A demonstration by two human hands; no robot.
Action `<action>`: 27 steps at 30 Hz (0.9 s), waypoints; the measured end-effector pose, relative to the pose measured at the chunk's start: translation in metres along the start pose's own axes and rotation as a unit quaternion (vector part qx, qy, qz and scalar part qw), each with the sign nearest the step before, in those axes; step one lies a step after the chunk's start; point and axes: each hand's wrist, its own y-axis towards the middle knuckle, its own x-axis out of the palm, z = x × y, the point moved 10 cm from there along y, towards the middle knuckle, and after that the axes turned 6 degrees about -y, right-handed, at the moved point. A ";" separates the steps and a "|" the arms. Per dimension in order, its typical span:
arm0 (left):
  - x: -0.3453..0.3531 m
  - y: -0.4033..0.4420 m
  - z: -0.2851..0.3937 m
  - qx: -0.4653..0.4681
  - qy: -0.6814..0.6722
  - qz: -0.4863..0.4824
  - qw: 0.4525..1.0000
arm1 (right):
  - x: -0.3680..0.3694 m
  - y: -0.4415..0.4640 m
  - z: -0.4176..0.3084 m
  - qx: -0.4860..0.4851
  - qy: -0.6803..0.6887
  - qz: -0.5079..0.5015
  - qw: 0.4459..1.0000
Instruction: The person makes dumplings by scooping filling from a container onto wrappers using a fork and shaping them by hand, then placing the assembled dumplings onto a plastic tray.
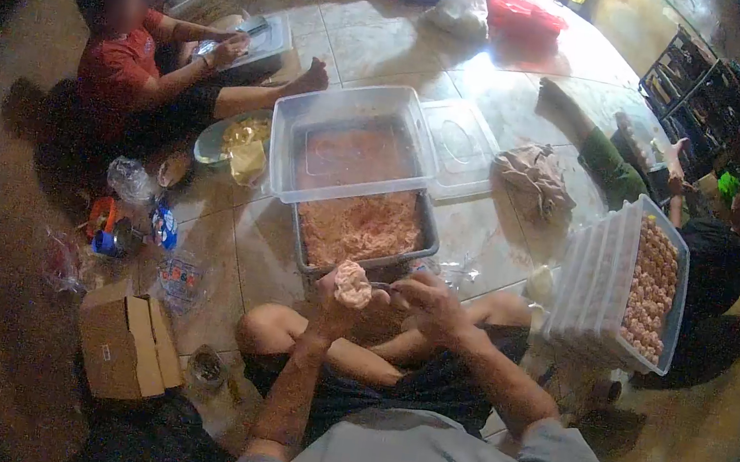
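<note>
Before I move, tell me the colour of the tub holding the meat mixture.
Dark grey tub, in the head view.

— Containers, quantity?
— Dark tub (434,231): one. Wide clear tub (358,104): one. Stacked clear trays (599,282): several, exact count unreadable.
— Remaining items?
— Spoon (381,286): one. Cardboard box (108,345): one. White bag (461,9): one. Crumpled cloth (535,177): one.

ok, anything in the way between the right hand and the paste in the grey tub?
Nothing visible blocks the near part of the paste from the right hand. The clear bin overlaps the far side of the grey tub, so reaching there would probably mean working around it.
</note>
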 end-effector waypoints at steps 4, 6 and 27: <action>-0.029 -0.006 -0.025 -0.051 -0.258 0.143 0.954 | 0.008 -0.010 0.034 0.047 -0.029 0.014 0.998; -0.015 -0.013 -0.058 -0.068 -0.190 0.084 0.976 | 0.033 -0.027 0.057 0.073 0.134 0.027 0.988; -0.015 -0.003 0.000 -0.061 -0.295 0.008 0.954 | 0.060 -0.035 0.016 0.092 0.248 -0.035 0.964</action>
